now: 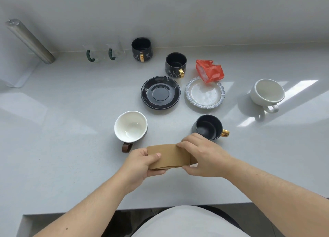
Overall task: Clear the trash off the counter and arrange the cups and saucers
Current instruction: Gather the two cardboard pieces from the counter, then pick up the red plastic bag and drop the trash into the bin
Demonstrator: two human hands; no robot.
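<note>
Head view: I hold a flattened brown cardboard sleeve (169,156) above the grey counter (62,129), near its front edge. My left hand (142,162) grips the sleeve's left end, thumb on top and fingers curled beneath, clamped on the cardboard. My right hand (204,154) grips the right end, fingertips pressing its upper edge and thumb under the lower edge, likewise clamped.

Positions relative to the black saucer (160,92), which lies mid-counter:
- The sleeve and both hands are nearer to me than the saucer, well apart from it.
- A white-lined cup with a brown handle (130,127) stands nearer and to the left, just beside my left hand.
- A dark cup with a gold handle (209,127) stands nearer and to the right, close to my right hand's knuckles; whether they touch I cannot tell.
- A white saucer with a textured rim (205,94) lies just right of it, not touching.
- A crumpled red plastic wrapper (209,70) rests on that white saucer's far rim.
- A black mug with a cat pattern (175,64) stands just behind; a second one (141,48) stands farther back by the wall.
- Two clear glass cups with green handles (105,52) stand back-left by the wall.
- A white cup (267,94) stands well to the right.

Open counter lies to the left of the saucer and along the front edge on either side of my forearms.
</note>
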